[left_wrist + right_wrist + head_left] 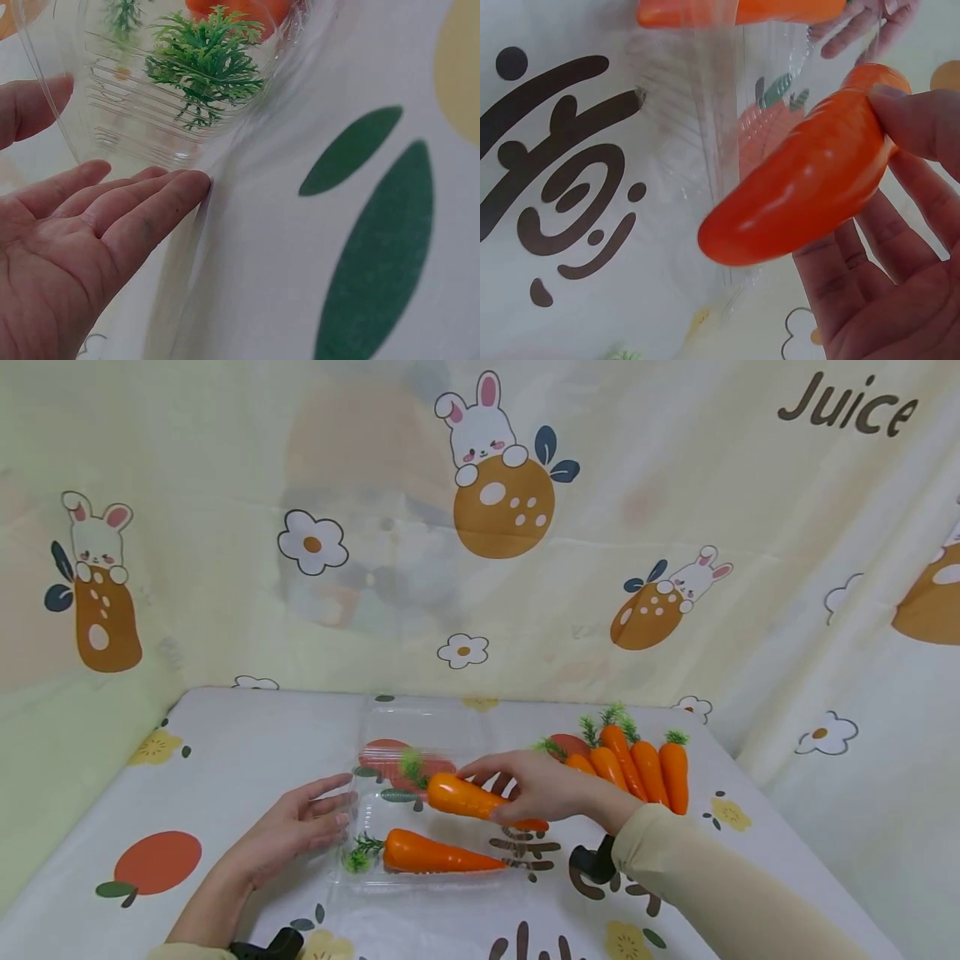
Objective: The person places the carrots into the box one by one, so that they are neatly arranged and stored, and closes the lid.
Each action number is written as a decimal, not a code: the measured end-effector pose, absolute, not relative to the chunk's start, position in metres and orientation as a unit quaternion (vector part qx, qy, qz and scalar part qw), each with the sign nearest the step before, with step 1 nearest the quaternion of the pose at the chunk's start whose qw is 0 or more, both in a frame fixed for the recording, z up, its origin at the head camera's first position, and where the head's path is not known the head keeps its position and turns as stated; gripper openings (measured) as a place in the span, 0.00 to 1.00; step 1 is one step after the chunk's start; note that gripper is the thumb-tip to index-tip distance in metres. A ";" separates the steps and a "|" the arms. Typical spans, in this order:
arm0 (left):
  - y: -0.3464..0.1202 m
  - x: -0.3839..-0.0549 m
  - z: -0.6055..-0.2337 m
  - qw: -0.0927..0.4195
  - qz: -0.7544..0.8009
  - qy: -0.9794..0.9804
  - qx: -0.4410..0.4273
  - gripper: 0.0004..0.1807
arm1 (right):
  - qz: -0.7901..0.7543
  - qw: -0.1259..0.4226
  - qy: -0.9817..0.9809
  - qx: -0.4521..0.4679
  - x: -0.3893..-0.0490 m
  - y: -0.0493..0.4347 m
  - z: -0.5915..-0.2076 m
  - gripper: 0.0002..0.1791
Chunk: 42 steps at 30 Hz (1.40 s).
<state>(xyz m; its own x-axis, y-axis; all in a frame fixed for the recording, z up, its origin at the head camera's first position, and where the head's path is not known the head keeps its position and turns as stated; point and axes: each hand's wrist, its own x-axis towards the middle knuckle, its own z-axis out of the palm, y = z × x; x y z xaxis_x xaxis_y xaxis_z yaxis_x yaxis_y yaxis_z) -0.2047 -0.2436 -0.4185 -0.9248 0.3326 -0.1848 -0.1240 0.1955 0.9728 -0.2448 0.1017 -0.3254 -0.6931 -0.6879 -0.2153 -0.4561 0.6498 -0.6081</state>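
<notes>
A clear plastic clamshell box [367, 814] lies with its lid folded back on the table. Inside, along the near side, rests an orange toy carrot [435, 852], its green leaves pointing left. My right hand [543, 785] pinches a second toy carrot [461, 795] between thumb and fingers above the box. That carrot's tip [735, 232] points right and its leafy end left. At the box's left end is my left hand [296, 822], fingers extended; in the left wrist view the fingertips [196, 184] are at the plastic wall, the thumb beside it.
Several more toy carrots [645, 764] lie in a fanned group at the back right of the table. A printed cloth [247, 735] covers the tabletop, and a patterned curtain [390, 610] hangs behind it. Dark straps with camera mounts [596, 860] sit at both wrists.
</notes>
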 end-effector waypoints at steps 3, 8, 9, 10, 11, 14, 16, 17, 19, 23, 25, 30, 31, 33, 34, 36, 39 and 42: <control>-0.244 -0.206 -0.419 0.180 0.628 0.754 0.069 0.39 | -0.253 0.228 0.883 -0.324 -0.246 0.096 -0.327 0.32; -0.243 -0.205 -0.418 0.180 0.629 0.753 0.070 0.39 | -0.243 0.237 0.880 -0.333 -0.248 0.085 -0.329 0.30; -0.242 -0.205 -0.418 0.181 0.631 0.752 0.070 0.39 | -0.241 0.240 0.879 -0.333 -0.248 0.082 -0.329 0.30; -0.242 -0.205 -0.418 0.182 0.631 0.751 0.070 0.39 | -0.240 0.243 0.878 -0.334 -0.249 0.080 -0.330 0.30; -0.242 -0.205 -0.418 0.182 0.631 0.751 0.071 0.39 | -0.237 0.247 0.878 -0.334 -0.249 0.079 -0.331 0.29; -0.242 -0.205 -0.418 0.181 0.630 0.752 0.072 0.39 | -0.229 0.257 0.878 -0.334 -0.249 0.075 -0.332 0.29; -0.242 -0.206 -0.417 0.180 0.629 0.753 0.074 0.39 | -0.224 0.262 0.877 -0.334 -0.249 0.072 -0.333 0.29; -0.242 -0.206 -0.417 0.180 0.629 0.753 0.075 0.39 | -0.222 0.264 0.877 -0.334 -0.250 0.072 -0.334 0.30; -0.242 -0.206 -0.417 0.180 0.629 0.753 0.075 0.38 | -0.217 0.266 0.878 -0.335 -0.251 0.069 -0.335 0.30; -0.242 -0.206 -0.417 0.180 0.630 0.752 0.073 0.38 | -0.204 0.268 0.881 -0.334 -0.252 0.064 -0.336 0.29; -0.243 -0.206 -0.417 0.181 0.630 0.751 0.072 0.38 | -0.198 0.267 0.882 -0.335 -0.253 0.061 -0.335 0.29; -0.245 -0.207 -0.419 0.181 0.630 0.751 0.079 0.39 | -0.186 0.270 0.882 -0.339 -0.256 0.054 -0.335 0.28; -0.245 -0.207 -0.420 0.181 0.629 0.752 0.081 0.39 | -0.184 0.272 0.882 -0.338 -0.257 0.053 -0.336 0.28; -0.246 -0.207 -0.420 0.180 0.628 0.753 0.086 0.39 | -0.184 0.278 0.881 -0.336 -0.258 0.049 -0.337 0.28; -0.246 -0.207 -0.420 0.180 0.627 0.753 0.088 0.39 | -0.183 0.279 0.881 -0.336 -0.258 0.048 -0.337 0.27; -0.246 -0.207 -0.420 0.179 0.629 0.752 0.082 0.39 | -0.184 0.283 0.880 -0.335 -0.259 0.045 -0.339 0.27; -0.245 -0.206 -0.419 0.180 0.633 0.749 0.076 0.38 | -0.182 0.286 0.880 -0.333 -0.261 0.041 -0.341 0.27; -0.245 -0.206 -0.418 0.180 0.634 0.748 0.076 0.38 | -0.181 0.291 0.880 -0.330 -0.262 0.038 -0.345 0.28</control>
<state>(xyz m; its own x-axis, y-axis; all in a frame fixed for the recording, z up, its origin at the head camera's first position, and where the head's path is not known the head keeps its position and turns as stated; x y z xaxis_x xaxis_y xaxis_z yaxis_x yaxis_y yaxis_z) -0.2058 -0.2449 -0.4185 -0.9237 0.3416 -0.1736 -0.1155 0.1837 0.9762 -0.2622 0.0384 -0.3453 -0.6131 -0.6863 -0.3914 -0.4753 0.7161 -0.5111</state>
